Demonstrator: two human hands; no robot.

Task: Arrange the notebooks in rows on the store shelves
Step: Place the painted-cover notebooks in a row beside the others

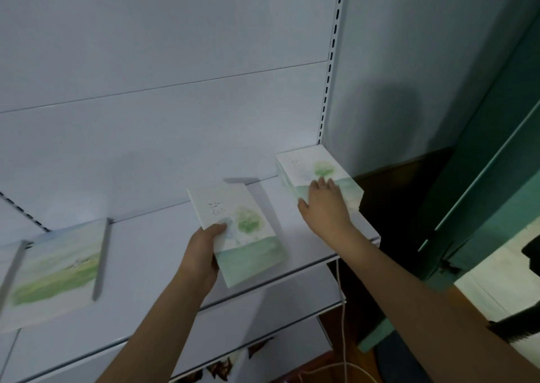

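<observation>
My left hand (204,251) grips the left edge of a white-and-green notebook (248,236), thumb on its cover, above the middle of the white shelf (321,245). My right hand (324,204) rests with straight fingers on top of a stack of the same notebooks (315,169) at the shelf's far right corner. At the left end of the shelf another notebook with a green landscape cover (55,268) stands tilted.
A slotted white upright (328,70) runs up the back panel at the right. Below are lower shelves (263,309), with a white cord (342,324) hanging at their right end. A green door frame (482,193) stands to the right.
</observation>
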